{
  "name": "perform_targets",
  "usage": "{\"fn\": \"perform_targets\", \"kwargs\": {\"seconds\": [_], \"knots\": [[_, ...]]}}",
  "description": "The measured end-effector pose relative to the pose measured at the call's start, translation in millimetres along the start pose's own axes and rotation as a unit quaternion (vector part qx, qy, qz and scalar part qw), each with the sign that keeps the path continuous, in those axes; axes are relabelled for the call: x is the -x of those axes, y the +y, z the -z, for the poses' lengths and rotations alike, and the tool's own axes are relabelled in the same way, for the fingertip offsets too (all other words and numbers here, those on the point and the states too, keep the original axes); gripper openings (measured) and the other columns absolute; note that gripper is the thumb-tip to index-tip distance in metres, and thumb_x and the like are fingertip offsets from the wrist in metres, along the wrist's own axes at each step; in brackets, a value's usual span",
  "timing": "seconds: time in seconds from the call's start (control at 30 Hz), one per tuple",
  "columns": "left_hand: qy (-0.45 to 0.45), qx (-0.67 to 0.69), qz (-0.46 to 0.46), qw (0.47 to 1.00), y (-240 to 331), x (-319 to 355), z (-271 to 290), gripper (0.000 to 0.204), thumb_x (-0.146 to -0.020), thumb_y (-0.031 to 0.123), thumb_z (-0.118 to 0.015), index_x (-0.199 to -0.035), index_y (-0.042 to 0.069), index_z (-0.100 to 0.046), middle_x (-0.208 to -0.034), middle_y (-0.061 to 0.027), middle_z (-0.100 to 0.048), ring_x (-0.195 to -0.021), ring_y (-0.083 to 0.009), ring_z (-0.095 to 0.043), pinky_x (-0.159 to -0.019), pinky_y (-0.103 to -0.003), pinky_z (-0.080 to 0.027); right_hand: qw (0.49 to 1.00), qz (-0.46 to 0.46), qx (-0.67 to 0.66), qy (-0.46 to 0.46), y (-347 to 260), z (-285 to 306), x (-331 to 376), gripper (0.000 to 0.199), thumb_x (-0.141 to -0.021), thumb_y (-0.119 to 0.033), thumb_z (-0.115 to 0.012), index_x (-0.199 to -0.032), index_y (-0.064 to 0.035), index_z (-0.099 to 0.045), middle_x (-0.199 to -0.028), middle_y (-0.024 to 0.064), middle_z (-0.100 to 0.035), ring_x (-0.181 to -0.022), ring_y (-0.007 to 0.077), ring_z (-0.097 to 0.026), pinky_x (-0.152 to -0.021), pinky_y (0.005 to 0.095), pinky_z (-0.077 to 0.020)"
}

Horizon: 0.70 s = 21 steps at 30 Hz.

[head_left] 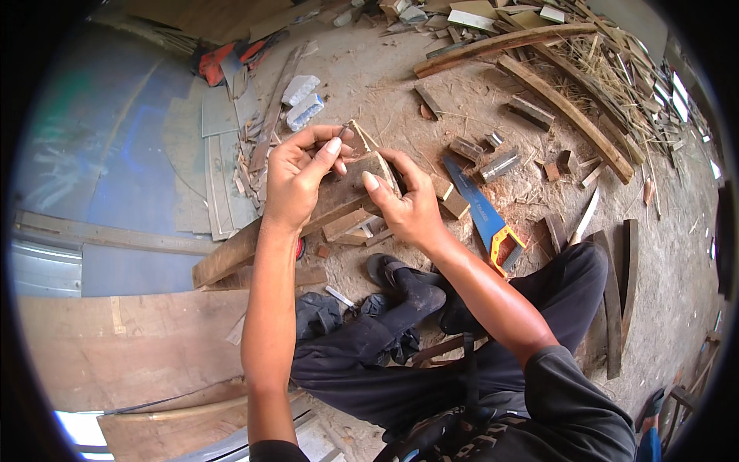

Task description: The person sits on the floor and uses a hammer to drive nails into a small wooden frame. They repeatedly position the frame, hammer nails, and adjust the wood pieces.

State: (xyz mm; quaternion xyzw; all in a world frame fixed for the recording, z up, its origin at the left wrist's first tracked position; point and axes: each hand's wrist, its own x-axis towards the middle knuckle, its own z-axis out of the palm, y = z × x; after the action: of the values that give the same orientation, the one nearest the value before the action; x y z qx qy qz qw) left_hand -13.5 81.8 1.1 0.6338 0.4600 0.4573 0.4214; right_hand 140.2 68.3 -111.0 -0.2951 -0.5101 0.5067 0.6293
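My left hand [304, 173] is raised in front of me, with thumb and index finger pinched on something small and thin. A pale, thin strip [365, 135], perhaps cord or split fibre, runs from just beside those fingertips down to my right hand [408, 200]. The right thumb and fingers close on its lower part, over the end of a thick wooden beam [331, 194]. That beam slants down to the left behind my left wrist. Short wood blocks [350, 225] lie under the beam, beside my right hand.
A handsaw [481, 208] with blue blade and orange handle lies on the floor at right, near a knife [586, 215] and metal offcuts [500, 165]. Long timbers [570, 115] and scrap fill the far right. Foam pieces [305, 112] lie beyond my left hand. A wooden board [138, 346] is at left.
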Motion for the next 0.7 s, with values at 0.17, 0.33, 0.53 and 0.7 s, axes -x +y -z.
{"fn": "perform_targets", "kwargs": {"seconds": [0.17, 0.33, 0.53, 0.7], "knots": [[-0.013, 0.009, -0.017, 1.0, -4, 2, 2, 0.021, -0.101, 0.01, -0.065, -0.113, -0.006, -0.071, -0.099, -0.0101, -0.073, -0.075, -0.0091, -0.061, -0.072, -0.025, -0.051, 0.996, -0.026, -0.042, -0.07, -9, 8, -4, 0.057, -0.091, -0.035, -0.081, -0.13, 0.0007, -0.058, -0.104, 0.0067, -0.067, -0.098, 0.0126, -0.06, -0.087, 0.0305, -0.0502], [-0.028, 0.005, -0.002, 1.0, 0, 4, 3, 0.021, -0.101, 0.009, -0.065, -0.113, -0.007, -0.071, -0.099, -0.0115, -0.074, -0.07, -0.0076, -0.057, -0.065, -0.023, -0.047, 0.997, 0.006, -0.028, -0.077, -1, 10, -5, 0.063, -0.086, -0.04, -0.086, -0.127, -0.0003, -0.058, -0.108, 0.0084, -0.068, -0.102, 0.015, -0.062, -0.093, 0.0334, -0.0501], [-0.032, 0.011, -0.006, 0.999, -3, -1, 6, 0.021, -0.1, 0.009, -0.066, -0.112, -0.007, -0.071, -0.099, -0.0124, -0.074, -0.069, -0.0073, -0.057, -0.062, -0.022, -0.046, 0.999, 0.024, -0.015, -0.04, 1, 6, -10, 0.062, -0.079, -0.037, -0.093, -0.118, -0.0003, -0.061, -0.096, 0.0099, -0.072, -0.09, 0.015, -0.067, -0.08, 0.034, -0.0548], [-0.032, 0.014, 0.001, 0.999, -1, 1, 6, 0.022, -0.1, 0.009, -0.066, -0.113, -0.008, -0.071, -0.1, -0.0122, -0.074, -0.069, -0.0068, -0.058, -0.06, -0.022, -0.045, 0.998, 0.017, 0.0, -0.059, 0, 8, -8, 0.065, -0.081, -0.042, -0.09, -0.121, -0.0004, -0.06, -0.099, 0.007, -0.067, -0.094, 0.0138, -0.062, -0.084, 0.0318, -0.0518]]}}
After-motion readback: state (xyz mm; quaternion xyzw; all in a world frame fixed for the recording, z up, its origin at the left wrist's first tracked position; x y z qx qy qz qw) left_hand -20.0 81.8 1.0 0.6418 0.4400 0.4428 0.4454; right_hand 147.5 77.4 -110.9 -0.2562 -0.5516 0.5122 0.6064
